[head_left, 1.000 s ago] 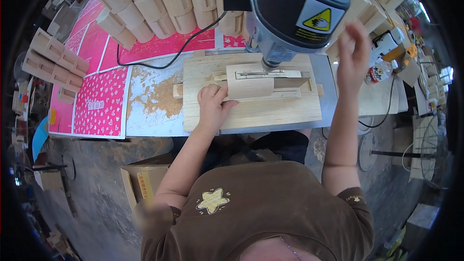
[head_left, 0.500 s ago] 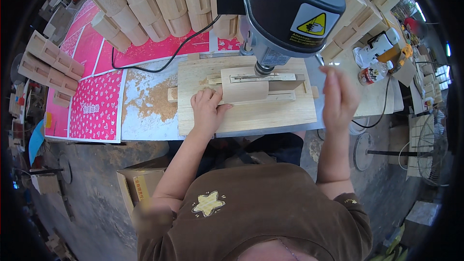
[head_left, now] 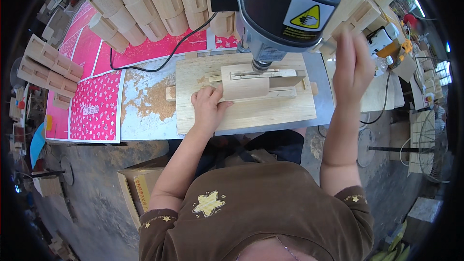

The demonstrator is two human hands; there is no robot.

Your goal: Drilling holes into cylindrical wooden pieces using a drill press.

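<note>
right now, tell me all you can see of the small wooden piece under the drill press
The small wooden piece is a pale, flat, roughly rectangular block of light wood, lying level on a larger wooden jig board beneath the drill press head. The left hand presses at its left lower edge. A slotted wooden strip lies along its far side.

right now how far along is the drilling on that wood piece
Done: the wood piece is seated in the jig on the wooden board, under the drill press. In hand: the left hand presses the piece down, while the right hand is raised beside the press head, blurred. Left: whether the bit has reached the wood cannot be seen.
</note>
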